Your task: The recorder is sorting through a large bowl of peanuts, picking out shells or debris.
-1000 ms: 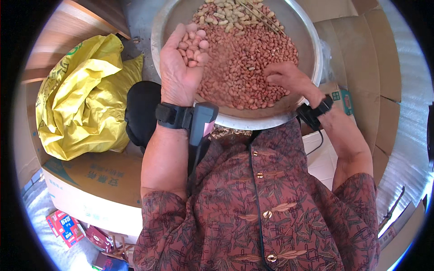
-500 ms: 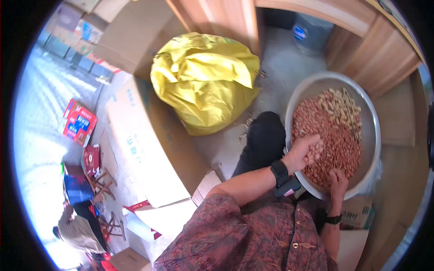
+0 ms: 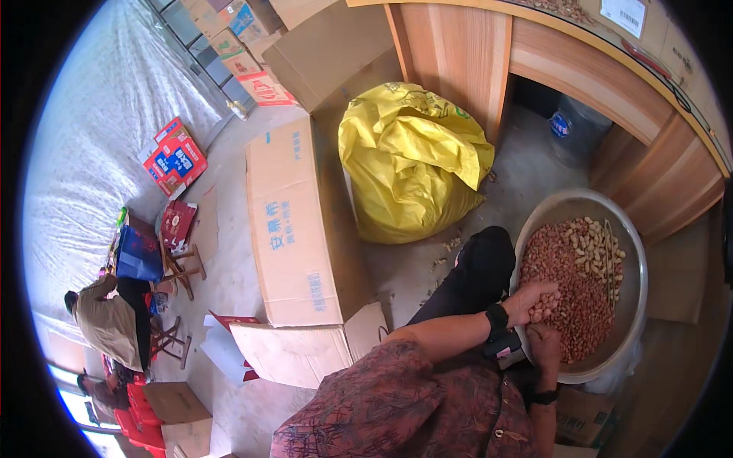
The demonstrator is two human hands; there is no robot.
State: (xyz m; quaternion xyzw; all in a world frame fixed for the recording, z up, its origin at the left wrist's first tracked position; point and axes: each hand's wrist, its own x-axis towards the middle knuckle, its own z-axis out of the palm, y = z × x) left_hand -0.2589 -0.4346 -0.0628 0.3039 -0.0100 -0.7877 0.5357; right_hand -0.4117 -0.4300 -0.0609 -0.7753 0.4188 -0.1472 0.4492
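The right hand (image 3: 544,346), curled, its hold hidden, moved nearer the left hand (image 3: 525,302), whose half-curled fingers still keep shelled peanuts (image 3: 544,307).

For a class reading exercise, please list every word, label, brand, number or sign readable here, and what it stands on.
I won't copy wording, but print stands on:
Long cardboard box: large blue characters, clear.
Red carton: white characters on blue panels.
Yellow sack: green marks, creased, unreadable.
Grey bucket: blue label, too small to read.
White label, top right: too small.
Stacked boxes: too small.
Lower-right box: blurred.
Metal basin: none visible.
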